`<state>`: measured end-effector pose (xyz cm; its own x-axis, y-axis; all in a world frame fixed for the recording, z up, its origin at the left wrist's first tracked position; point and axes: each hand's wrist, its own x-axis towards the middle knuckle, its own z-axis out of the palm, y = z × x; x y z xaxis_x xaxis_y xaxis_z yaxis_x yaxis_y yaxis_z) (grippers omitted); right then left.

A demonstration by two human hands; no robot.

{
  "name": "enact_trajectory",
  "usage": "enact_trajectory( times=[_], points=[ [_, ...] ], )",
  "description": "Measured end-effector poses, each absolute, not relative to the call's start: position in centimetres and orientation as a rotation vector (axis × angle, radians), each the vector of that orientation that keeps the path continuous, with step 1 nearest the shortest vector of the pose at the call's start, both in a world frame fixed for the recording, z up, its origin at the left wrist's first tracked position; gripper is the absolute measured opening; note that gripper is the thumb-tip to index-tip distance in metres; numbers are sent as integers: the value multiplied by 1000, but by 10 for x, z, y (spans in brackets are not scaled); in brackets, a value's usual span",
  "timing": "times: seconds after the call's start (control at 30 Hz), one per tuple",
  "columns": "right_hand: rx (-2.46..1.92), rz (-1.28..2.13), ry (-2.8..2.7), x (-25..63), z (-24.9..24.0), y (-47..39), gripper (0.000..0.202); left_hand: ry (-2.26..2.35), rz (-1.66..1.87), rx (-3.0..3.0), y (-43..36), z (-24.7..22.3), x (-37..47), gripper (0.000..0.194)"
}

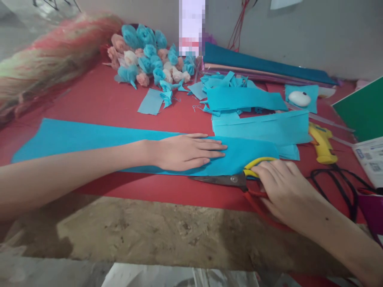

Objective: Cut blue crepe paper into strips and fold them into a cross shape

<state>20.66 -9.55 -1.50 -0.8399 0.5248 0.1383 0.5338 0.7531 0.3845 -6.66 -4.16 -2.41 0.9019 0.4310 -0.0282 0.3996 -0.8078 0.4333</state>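
Note:
A long blue strip of crepe-like paper (98, 137) lies across the red tabletop. My left hand (185, 152) rests flat on it, fingers stretched toward the right. At the strip's right end my right hand (283, 187) grips a pair of scissors (236, 180) with yellow and red handles. Its dark blades point left along the near edge of the paper and look closed or nearly so. The fingers partly hide the handles. Just beyond the strip are lighter blue cut pieces (260, 126) and a folded blue piece (245, 99).
Blue, pink and white paper flowers (149, 57) are heaped at the back. Rolled sheets (263, 63) lie along the wall. To the right sit a yellow glue gun (321, 143) with a black cord and a white rounded object (299, 99). Netting (44, 63) covers the left.

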Motion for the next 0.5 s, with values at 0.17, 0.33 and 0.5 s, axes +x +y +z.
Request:
enact_trajectory(
  times=[0.17,0.33,0.5],
  points=[
    [-783,-585,-2914,214,-12,-92,22,597,118,2638,-41,-25,-66,45],
    [-706,-558,-2913,219,-10,-94,22,601,119,2631,-41,-25,-66,45],
    [-816,-610,-2944,221,-11,-101,24,590,115,2644,-42,-24,-66,45]
  ],
)
